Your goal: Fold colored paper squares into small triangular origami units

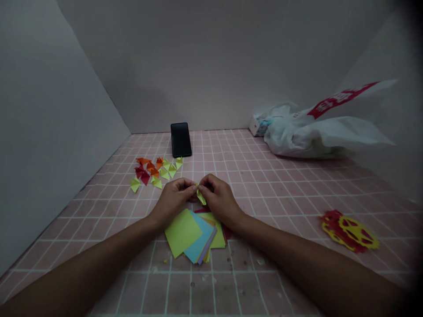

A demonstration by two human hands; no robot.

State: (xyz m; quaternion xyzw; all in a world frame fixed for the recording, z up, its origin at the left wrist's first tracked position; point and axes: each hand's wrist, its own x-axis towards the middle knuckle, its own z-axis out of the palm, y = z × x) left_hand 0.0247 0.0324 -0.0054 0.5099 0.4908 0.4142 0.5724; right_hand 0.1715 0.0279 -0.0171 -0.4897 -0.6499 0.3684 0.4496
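Between both hands is a small folded piece of yellow paper (201, 197), pinched at the fingertips. My left hand (175, 196) grips its left side with thumb and fingers closed. On the other side, my right hand (220, 198) pinches it, thumb on top. Just below the hands lies a fanned stack of square paper sheets (185, 233) in yellow, blue, purple, orange and red. To the upper left sits a group of small folded paper figures (153, 171) in red, orange and yellow, with pointed tips.
A black phone (181, 140) lies beyond the folded figures. At the back right are a white plastic bag (307, 136) with red print and a small box (256, 126). Red and yellow cut-out shapes (350, 231) lie at the right. Pale walls enclose the pink tiled surface (264, 189).
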